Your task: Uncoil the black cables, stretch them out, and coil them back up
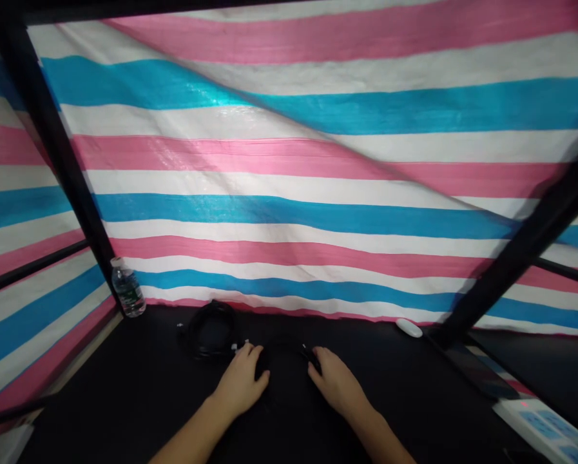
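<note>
A black cable arcs over the dark tabletop between my two hands, hard to make out against the black surface. My left hand is closed around its left part, thumb and fingers curled on something black. With thumb and fingers together, my right hand grips the cable's other end, where a dark plug with a small shiny tip sticks out. Beside my left hand, farther back, lies a coiled black cable. Small light-coloured connectors show just behind the left fingers; which cable they belong to I cannot tell.
A clear water bottle stands at the back left corner. Near the right post lies a white oval object. A white power strip is at the lower right. Striped sheeting closes off the back.
</note>
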`<state>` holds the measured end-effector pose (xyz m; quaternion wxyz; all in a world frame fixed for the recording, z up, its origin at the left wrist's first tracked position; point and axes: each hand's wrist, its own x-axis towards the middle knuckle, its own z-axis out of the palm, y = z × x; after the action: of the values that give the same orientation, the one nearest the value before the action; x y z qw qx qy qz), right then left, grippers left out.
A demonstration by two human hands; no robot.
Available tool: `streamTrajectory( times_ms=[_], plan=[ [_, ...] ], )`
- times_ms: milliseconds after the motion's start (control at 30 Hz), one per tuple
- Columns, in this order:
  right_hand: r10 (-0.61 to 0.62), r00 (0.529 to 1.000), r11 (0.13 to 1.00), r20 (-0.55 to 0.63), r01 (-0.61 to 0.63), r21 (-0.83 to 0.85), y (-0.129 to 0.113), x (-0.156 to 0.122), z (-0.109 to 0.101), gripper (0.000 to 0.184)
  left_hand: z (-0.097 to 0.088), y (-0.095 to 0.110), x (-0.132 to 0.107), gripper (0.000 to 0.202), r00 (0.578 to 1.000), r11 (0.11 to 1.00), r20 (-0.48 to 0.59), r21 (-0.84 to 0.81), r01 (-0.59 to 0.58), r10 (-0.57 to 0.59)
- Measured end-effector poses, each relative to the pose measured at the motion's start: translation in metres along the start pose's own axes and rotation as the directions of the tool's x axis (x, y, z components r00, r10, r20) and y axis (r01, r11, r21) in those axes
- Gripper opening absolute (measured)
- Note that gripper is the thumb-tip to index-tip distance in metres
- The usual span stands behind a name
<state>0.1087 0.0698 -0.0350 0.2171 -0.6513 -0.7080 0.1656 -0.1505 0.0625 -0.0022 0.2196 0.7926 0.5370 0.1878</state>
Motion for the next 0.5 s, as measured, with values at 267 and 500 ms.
streamTrajectory(
  times_ms=[267,500],
  plan=[
    [-0.043,0.992,0.981,0.116,0.021,0.191,-0.034,-0.036,-0.014,0.014,0.011,0.004,0.002,0.029,0.991,0.99,-0.017,-0.05,0.132,-0.133],
    [0.075,0.977,0.871,-0.201,0.034,0.491,-0.032,-0.067,0.01,0.049,-0.014,0.013,-0.007,0.01,0.997,0.841,-0.054,-0.541,0.023,-0.062]
  ],
)
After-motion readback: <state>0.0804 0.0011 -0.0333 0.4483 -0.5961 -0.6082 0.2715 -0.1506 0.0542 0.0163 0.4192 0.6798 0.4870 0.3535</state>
